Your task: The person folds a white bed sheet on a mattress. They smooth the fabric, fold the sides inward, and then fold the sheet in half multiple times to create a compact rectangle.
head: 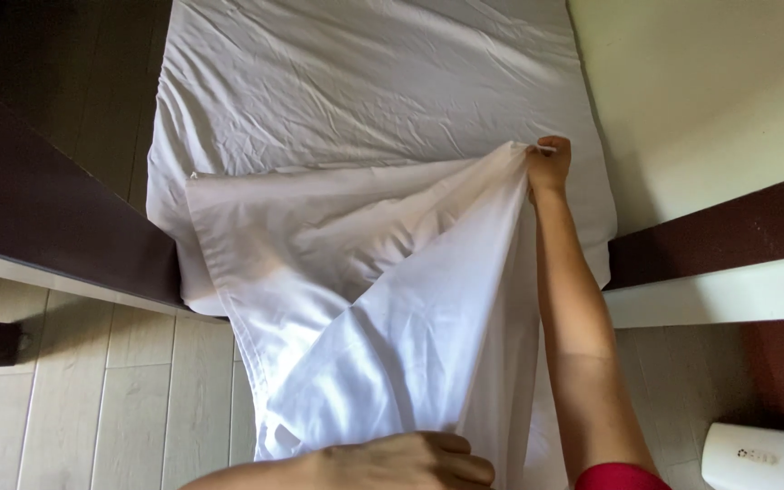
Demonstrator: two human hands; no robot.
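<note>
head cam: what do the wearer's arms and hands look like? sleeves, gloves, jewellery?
Both hands are bare: no gloves, and no rings, watch or bracelet show. The right hand leads into a bare forearm and elbow; a red sleeve edge shows at the upper arm, at the frame's bottom. The left hand and its forearm are also bare, with no sleeve in view. No markings are visible on either arm.

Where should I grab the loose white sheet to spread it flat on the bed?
Take the loose sheet by its free far-left corner, coming from the left side of the bed. The right hand pinches the far-right corner, the left hand holds the near end, so that corner lies slack and unheld.
</note>
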